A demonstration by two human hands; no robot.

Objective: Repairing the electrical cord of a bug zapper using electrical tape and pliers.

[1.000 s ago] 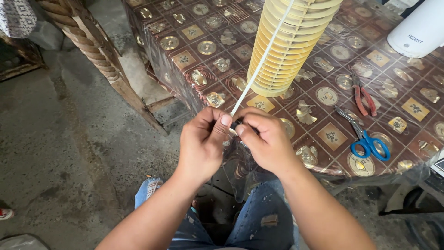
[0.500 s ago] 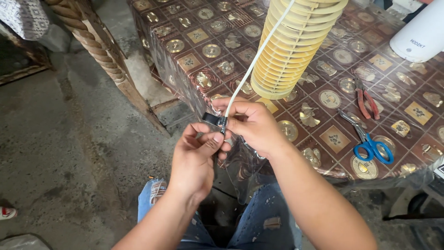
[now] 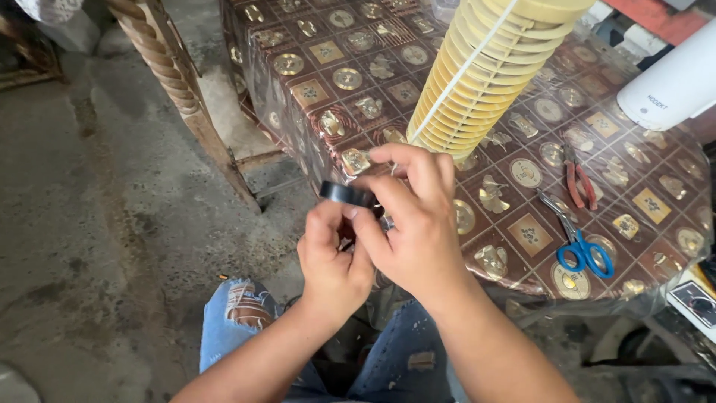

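Note:
My left hand (image 3: 330, 256) holds a black roll of tape (image 3: 347, 194) at the table's front corner. My right hand (image 3: 416, 216) sits against it, its fingers pinching the end of a white cord (image 3: 462, 71) beside the roll. The cord runs up along a cream-yellow ribbed fan grille (image 3: 485, 75) that stands on the table right behind my hands. What lies between my fingers is mostly hidden.
The table (image 3: 335, 67) has a brown patterned cover under clear plastic. Blue-handled scissors (image 3: 582, 246) and red-handled pliers (image 3: 578, 179) lie to the right. A white appliance body (image 3: 671, 82) is at the far right. A twisted wooden post (image 3: 175, 82) stands left on the concrete floor.
My hands have shifted: the black tape roll has come into view in my left hand, and my right hand has moved over it, still pinching the white cord.

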